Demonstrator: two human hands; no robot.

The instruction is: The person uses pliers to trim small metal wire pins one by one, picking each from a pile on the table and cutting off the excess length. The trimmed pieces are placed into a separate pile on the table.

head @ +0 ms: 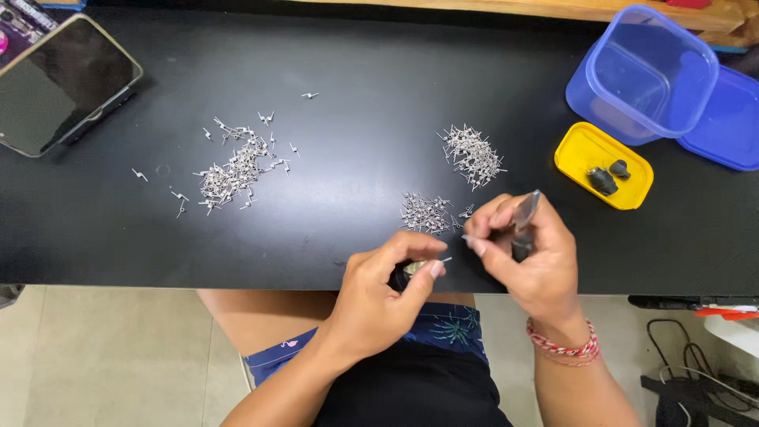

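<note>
The left hand pinches a small metal pin between curled fingers. Just beside it, the right hand grips tweezers, a pin pile just beyond the fingertips.

- A thin silver metal pin lies roughly level, pinched at the left hand's fingertips, its free end pointing toward the right hand.
- A slim grey metal tweezers-like tool stands tilted in the right hand's grip, its upper end rising above the knuckles.
- A small dark round part sits half hidden under the left fingers.
</note>
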